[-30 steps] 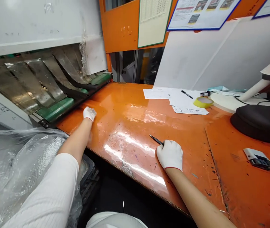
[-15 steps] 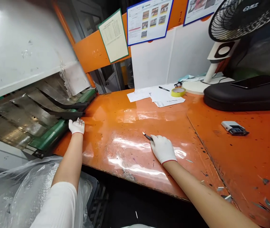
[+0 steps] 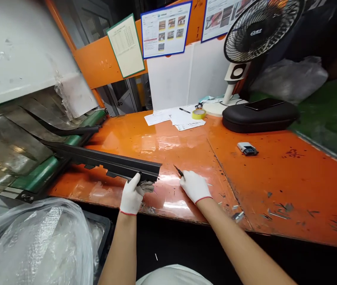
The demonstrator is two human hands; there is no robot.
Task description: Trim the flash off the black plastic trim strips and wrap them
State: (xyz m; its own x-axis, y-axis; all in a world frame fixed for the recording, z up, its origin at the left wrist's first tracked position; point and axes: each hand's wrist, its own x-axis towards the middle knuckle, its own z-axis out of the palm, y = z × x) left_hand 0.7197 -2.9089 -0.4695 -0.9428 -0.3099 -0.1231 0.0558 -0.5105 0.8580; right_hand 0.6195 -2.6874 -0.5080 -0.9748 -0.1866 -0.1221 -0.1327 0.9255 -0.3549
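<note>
— Where does the long black moulded plastic strip point(image 3: 103, 161) sit?

— It lies slantwise across the left part of the glossy orange worktable point(image 3: 275, 170). Its far end reaches back over the green conveyor belt point(image 3: 42, 174) at the mouth of the grey machine point(image 3: 17, 59), and its near end is at the table's front edge. A second black strip point(image 3: 67, 130) lies further up the belt.

— How is it held?

— The white-gloved left hand point(image 3: 133, 192) grips the near end, thumb up against the side and the fingers curled beneath, so the piece is carried at one end while the rest bridges belt and table. The forearm comes straight up from below, wrist slightly bent back.

— And the other hand?

— The white-gloved right hand point(image 3: 194, 186) rests palm down on the table just to the right of the strip's end, fingers pressed together around a slim dark pointed tool point(image 3: 179, 171). It looks like a small knife, though the tip is too small to be sure. Resting there keeps the tool low and close to the strip's end. The right forearm runs in diagonally from the lower right.
</note>
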